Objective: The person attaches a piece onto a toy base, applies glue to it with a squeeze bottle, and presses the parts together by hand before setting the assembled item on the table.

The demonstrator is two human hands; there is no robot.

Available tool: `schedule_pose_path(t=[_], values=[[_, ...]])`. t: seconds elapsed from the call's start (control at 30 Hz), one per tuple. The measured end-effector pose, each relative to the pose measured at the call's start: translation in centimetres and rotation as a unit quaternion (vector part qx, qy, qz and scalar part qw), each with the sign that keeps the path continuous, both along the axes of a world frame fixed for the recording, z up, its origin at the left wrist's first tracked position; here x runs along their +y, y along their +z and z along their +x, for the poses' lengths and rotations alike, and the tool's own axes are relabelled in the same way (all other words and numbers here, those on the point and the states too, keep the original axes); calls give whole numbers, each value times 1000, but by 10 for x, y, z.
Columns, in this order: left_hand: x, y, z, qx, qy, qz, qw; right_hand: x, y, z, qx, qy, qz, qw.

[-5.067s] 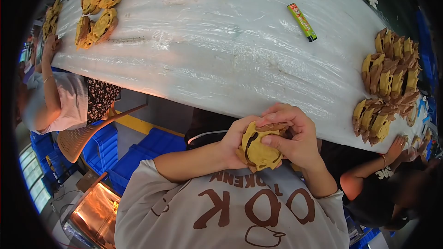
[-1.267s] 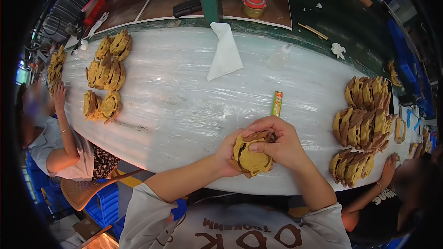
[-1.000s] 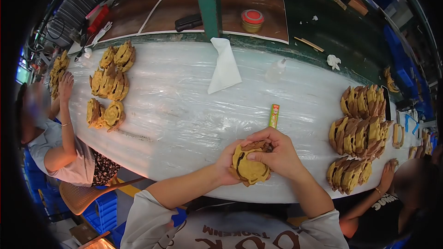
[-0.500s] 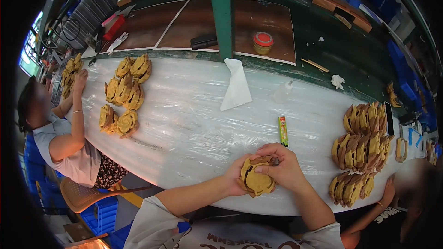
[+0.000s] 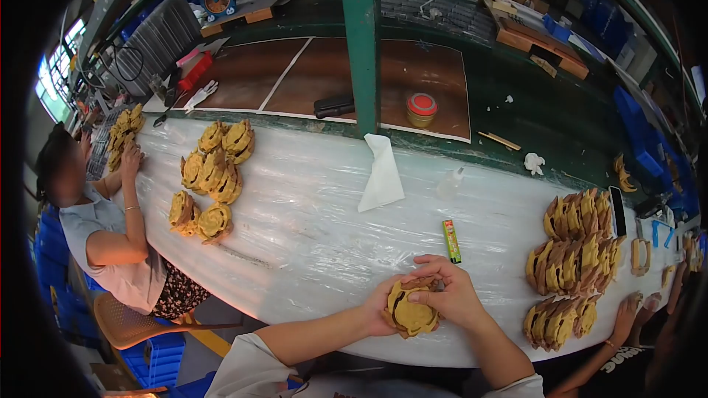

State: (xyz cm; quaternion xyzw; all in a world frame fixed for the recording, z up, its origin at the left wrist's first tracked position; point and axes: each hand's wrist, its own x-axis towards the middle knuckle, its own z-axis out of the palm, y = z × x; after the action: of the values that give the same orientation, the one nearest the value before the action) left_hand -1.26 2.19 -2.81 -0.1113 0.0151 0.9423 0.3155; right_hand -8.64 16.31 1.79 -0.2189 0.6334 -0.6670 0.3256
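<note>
A yellow-and-brown flower-shaped piece (image 5: 414, 314) with a dark curved slot is held between my two hands near the front edge of the table. My left hand (image 5: 377, 312) cups it from the left and below, most of its fingers hidden behind it. From the right my right hand (image 5: 456, 294) grips the rim, thumb laid across the front face and fingers over the top. Beyond the hands lies a small green-and-yellow box (image 5: 451, 242). What the piece is made of I cannot tell.
Similar pieces stand in rows (image 5: 575, 265) at the right and in a cluster (image 5: 214, 169) at the left. A white paper sheet (image 5: 382, 177) and a clear bottle (image 5: 449, 183) lie farther back by a green post (image 5: 360, 51). A co-worker (image 5: 118, 228) sits left; another person's hand (image 5: 625, 317) rests right.
The view has tilted up, so the table and its things sit lower in the picture. Both hands keep hold of the flower-shaped piece, with little visible change in grip.
</note>
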Motion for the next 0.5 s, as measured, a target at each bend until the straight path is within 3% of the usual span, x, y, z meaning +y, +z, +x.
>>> schedule_pose_path(t=[0.5], values=[[0, -3, -1, 20, -3, 23, 1000, 0, 0, 0, -52, 19, 9, 998]])
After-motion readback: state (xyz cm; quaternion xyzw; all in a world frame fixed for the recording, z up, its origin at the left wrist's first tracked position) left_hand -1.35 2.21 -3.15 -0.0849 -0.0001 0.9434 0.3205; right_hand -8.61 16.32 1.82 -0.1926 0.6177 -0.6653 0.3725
